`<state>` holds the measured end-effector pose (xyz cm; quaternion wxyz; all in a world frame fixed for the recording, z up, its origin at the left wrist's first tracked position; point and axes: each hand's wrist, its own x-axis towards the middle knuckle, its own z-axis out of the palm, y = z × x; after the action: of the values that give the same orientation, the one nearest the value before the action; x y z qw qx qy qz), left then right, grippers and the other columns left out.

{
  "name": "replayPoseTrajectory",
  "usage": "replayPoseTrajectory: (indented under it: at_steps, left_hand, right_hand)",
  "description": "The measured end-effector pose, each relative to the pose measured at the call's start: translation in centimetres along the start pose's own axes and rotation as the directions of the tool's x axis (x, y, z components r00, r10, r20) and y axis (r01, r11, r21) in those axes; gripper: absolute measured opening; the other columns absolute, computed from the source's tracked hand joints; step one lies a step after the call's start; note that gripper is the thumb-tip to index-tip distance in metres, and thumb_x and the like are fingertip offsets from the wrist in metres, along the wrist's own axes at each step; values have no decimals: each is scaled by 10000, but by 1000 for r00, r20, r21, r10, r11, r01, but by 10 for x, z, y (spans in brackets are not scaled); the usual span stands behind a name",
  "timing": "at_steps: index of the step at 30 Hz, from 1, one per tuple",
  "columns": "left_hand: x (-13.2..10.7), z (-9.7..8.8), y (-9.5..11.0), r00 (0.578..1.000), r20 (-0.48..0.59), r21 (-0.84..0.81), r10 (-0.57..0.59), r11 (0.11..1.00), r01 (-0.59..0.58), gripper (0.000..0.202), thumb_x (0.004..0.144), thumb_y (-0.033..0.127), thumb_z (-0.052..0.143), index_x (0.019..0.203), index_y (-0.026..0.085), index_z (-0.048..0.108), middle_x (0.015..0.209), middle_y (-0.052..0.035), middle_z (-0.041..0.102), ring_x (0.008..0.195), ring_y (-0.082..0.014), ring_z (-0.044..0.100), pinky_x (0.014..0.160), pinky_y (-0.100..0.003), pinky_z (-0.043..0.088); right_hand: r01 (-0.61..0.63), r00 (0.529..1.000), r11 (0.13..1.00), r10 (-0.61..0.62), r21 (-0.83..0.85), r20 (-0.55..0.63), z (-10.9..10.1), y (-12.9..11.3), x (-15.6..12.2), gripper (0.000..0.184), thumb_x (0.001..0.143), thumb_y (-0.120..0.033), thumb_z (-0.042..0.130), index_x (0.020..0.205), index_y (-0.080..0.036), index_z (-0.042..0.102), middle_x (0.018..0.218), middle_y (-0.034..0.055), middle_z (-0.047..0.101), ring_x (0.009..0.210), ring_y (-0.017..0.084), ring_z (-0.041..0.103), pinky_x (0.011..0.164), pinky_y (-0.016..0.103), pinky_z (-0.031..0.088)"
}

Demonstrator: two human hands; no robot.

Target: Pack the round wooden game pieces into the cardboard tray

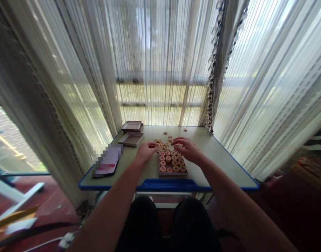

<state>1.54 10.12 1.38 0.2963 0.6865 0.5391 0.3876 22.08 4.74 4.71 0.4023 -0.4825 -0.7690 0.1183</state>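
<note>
A shallow square box [173, 173] stands near the table's front edge, holding rows of round wooden Chinese chess pieces [168, 159] with red characters. More loose chess pieces [162, 143] lie in a cluster just behind it. My left hand [147, 151] is at the left side of that cluster, fingers reaching to its edge and slightly apart. Over the box's back right corner, my right hand [187, 148] stretches its fingers toward the loose pieces. It partly covers some of them, and contact with a piece cannot be made out.
Two shallow trays, a nearer one [131, 139] and a farther one [132, 126], sit at the table's back left. A phone-like device [108, 167] lies at the left, partly pixelated. Single pieces [185, 130] lie toward the back. Sheer curtains [163, 70] hang behind the blue-edged table [223, 168].
</note>
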Motion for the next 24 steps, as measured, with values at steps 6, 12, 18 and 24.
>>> replayPoseTrajectory:
  at_steps: [6, 12, 18, 24]
  left_hand:
    - [51, 13, 8, 999, 30, -272, -22, 962, 30, 281, 602, 234, 680, 850, 107, 641, 807, -90, 688, 688, -163, 633, 606, -252, 497]
    - [62, 26, 9, 963, -12, -78, 270, 960, -270, 299, 675, 367, 624, 913, 188, 658, 856, -36, 685, 537, -99, 546, 526, -228, 453]
    - [57, 32, 11, 939, 4, -4, 344, 939, -344, 301, 706, 404, 595, 916, 198, 662, 859, -25, 681, 545, -94, 519, 548, -219, 440]
    - [54, 31, 17, 952, 44, 37, 301, 952, -303, 334, 709, 418, 587, 938, 189, 669, 846, -36, 684, 578, -105, 541, 577, -221, 451]
  right_hand:
    - [-120, 993, 993, 119, 5, 15, 13, 29, 54, 197, 729, -219, 549, 882, -188, 669, 840, 50, 652, 753, 149, 578, 710, 294, 447]
    - [-83, 993, 996, 79, -39, -92, 27, 56, 52, 226, 753, -242, 535, 953, -191, 626, 875, 44, 647, 716, 131, 559, 657, 264, 439]
    - [-31, 996, 994, 21, -108, -89, 29, 57, 49, 232, 760, -246, 547, 981, -213, 612, 883, 32, 630, 712, 125, 553, 672, 263, 431]
    - [0, 996, 997, -7, -73, -88, 31, 53, 48, 227, 765, -295, 565, 970, -213, 616, 860, 32, 636, 721, 130, 563, 674, 259, 437]
